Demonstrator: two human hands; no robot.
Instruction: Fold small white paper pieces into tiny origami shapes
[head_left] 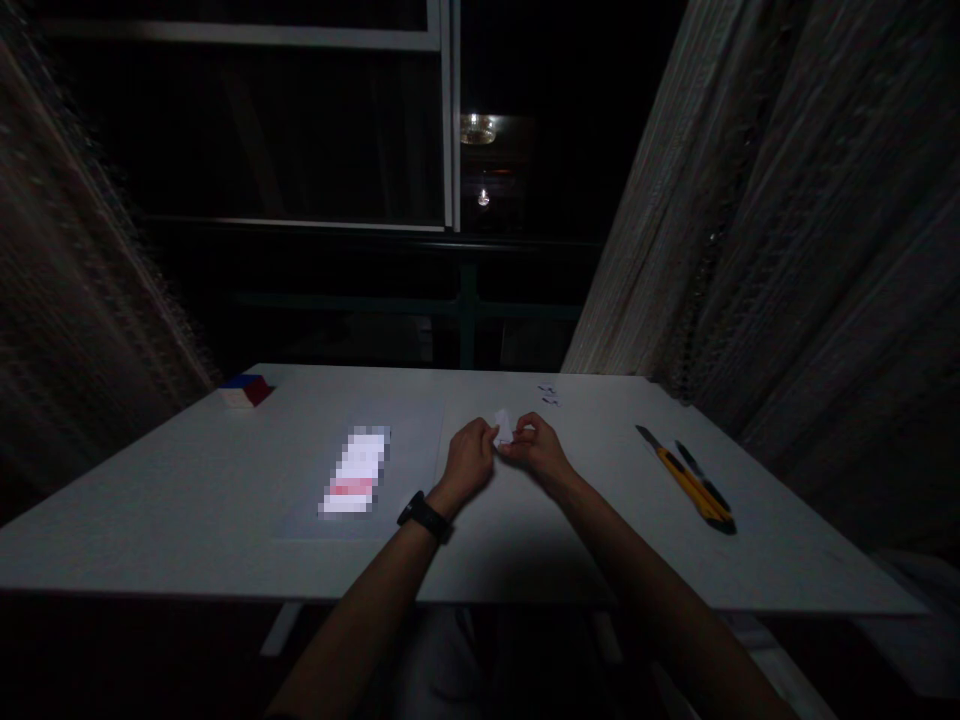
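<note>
Over the middle of the white table point(187, 500), both hands meet at a small piece of white paper point(502, 428). My left hand point(469, 458), with a dark watch on the wrist, pinches the paper's left side between thumb and fingers. From the other side, my right hand point(541, 452) has its fingertips closed on the lower right of the same piece. The paper looks folded or narrow, standing up a little between the hands; its lower part is hidden by fingers. Just beyond them lie small paper pieces point(550, 396) with dark marks.
To the left, a bright pixelated rectangle point(355, 470) rests on a pale sheet point(300, 525). A blue, red and white block point(244, 391) sits at the far left corner. On the right lie a yellow utility knife point(690, 487) and a dark pen point(702, 474). Curtains flank the window behind.
</note>
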